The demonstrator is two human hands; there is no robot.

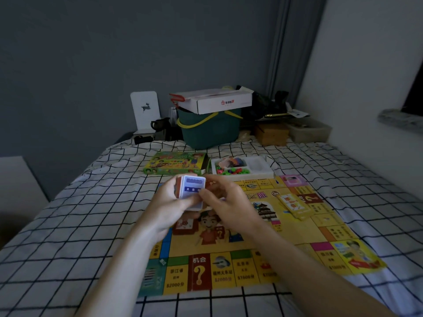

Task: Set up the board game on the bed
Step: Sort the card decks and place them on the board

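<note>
A yellow game board lies unfolded on the checked bed sheet. Above its middle, my left hand holds a stack of cards upright, its top card white with blue bands. My right hand pinches the stack's right edge with thumb and fingers. A yellow deck of cards lies on the board's right part. Behind the board sit the green game box and a white tray with several small coloured pieces.
At the head of the bed stand a dark green basket with a white carton on top, a white deer bookend, a brown box and other clutter. A white wall runs along the right.
</note>
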